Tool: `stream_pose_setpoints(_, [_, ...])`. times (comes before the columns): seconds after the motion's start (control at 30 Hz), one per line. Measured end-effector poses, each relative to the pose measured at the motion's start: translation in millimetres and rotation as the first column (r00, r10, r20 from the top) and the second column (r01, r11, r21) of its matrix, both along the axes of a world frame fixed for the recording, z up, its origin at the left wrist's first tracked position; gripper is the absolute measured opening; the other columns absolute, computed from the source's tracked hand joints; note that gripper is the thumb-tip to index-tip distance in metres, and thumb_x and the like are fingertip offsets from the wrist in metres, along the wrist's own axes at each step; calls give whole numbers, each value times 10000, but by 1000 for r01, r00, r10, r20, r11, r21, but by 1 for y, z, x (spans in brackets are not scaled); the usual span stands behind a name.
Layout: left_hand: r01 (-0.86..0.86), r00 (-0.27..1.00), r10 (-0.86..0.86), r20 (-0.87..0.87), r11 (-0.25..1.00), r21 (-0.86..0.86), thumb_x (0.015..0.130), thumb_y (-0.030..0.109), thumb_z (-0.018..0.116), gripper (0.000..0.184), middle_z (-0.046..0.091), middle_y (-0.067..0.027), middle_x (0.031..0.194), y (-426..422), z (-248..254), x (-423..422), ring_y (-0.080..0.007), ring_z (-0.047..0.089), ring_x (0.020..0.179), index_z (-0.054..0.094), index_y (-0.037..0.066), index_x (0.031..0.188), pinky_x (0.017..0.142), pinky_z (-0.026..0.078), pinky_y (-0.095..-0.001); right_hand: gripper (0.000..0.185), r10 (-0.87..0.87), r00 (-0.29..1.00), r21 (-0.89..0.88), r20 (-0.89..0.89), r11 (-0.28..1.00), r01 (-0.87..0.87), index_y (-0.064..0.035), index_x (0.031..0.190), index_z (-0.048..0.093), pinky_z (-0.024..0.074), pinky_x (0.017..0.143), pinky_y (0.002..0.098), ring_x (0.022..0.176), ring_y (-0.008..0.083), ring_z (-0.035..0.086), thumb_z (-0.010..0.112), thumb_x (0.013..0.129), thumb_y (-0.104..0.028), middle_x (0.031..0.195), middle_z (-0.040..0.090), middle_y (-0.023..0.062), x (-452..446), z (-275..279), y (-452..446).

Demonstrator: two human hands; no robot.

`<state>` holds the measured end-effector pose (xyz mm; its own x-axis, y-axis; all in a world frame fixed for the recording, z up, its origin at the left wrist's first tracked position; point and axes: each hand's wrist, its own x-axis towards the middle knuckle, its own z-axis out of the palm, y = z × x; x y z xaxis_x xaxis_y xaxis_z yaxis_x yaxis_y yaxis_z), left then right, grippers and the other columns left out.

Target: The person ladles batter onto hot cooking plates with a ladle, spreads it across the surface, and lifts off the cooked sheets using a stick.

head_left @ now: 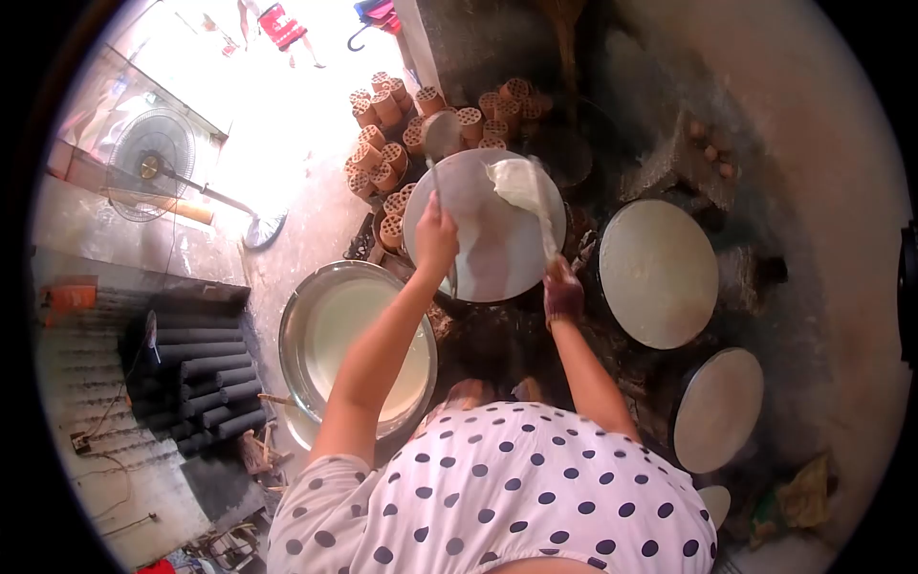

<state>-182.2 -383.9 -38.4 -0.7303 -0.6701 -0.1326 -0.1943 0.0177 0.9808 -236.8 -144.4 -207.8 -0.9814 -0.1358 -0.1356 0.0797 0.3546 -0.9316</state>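
Observation:
My left hand [437, 236] is closed round the handle of a ladle [442, 136], its round bowl raised beyond the near side of a large round griddle [469, 225]. Wearing a dark reddish glove, my right hand [562, 293] grips a long pale stick-like tool [546, 225]. A soft white sheet or mass [513, 183] hangs at its far end, over the griddle's upper right; motion blur hides its exact shape. Below my left forearm stands a wide metal basin [291, 330] of milky white batter [354, 330], partly covered by the arm.
More round griddle tops [658, 275] line the right side, another lower disc [719, 409] nearer me. Perforated clay-coloured briquettes [384, 107] are heaped behind the griddle. Dark cylinders [215, 373] are stacked at left, below a standing fan [151, 165].

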Motion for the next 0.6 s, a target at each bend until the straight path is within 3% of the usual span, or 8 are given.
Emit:
stream_pose_setpoints(0.03, [-80,997,79,-14,986,-144,926,133,425,400,487,-27,584,5,20,19,-115,471,436,471,36,1310,417,415,-300,494,-143,984,-101,-111,986,132,-60,1221,574,490,845,347,1005,266,633,629,818,-341,1099,629,209,11,-28,8])
stream_pose_setpoints(0.1, [-78,994,73,-80,995,-69,935,134,420,400,453,-8,585,6,33,50,-99,438,429,458,49,1325,392,390,-283,466,-191,981,-85,42,977,194,-64,1226,571,490,853,334,993,269,635,630,833,-308,1118,628,196,37,11,-7])
stream_pose_setpoints(0.2, [-18,988,38,-151,991,129,946,133,415,410,402,24,593,0,26,91,-76,385,418,429,69,1350,352,342,-245,452,-24,991,412,132,911,-33,-28,1220,574,488,823,348,972,217,636,655,829,-241,1074,665,152,17,80,-54])
stream_pose_setpoints(0.23, [36,988,4,-152,965,261,947,131,415,418,385,36,600,0,25,104,-69,365,415,413,76,1361,336,317,-223,452,-22,991,407,130,913,-33,-28,1220,574,488,823,348,972,217,636,655,829,-241,1074,665,152,3,67,-57])
stream_pose_setpoints(0.3, [-10,996,43,-72,913,409,959,127,406,409,364,34,591,5,25,133,-62,339,392,389,58,1362,324,297,-196,470,222,963,-105,150,972,-208,-30,1220,576,490,823,341,964,197,639,671,808,-235,1078,667,145,-22,34,-43])
stream_pose_setpoints(0.37, [-51,998,61,-9,897,439,973,133,396,410,363,27,588,10,30,168,-66,327,366,368,47,1373,327,298,-198,449,104,977,-7,188,994,-105,-47,1216,587,493,836,330,966,201,648,672,800,-195,1108,663,137,-16,65,-21])
stream_pose_setpoints(0.43, [-69,998,62,30,895,440,975,138,392,422,367,25,592,19,29,206,-68,328,362,352,48,1385,329,299,-198,424,-110,994,99,1,989,109,-50,1190,607,501,829,326,948,212,656,677,788,-164,1073,674,139,-8,54,-3])
stream_pose_setpoints(0.6, [-159,987,143,73,816,555,977,153,388,415,374,22,587,32,8,262,-75,346,354,352,60,1380,316,290,-220,374,30,980,551,195,824,-135,-239,1182,618,505,827,410,942,342,637,624,819,-329,1031,651,190,-22,95,-61])
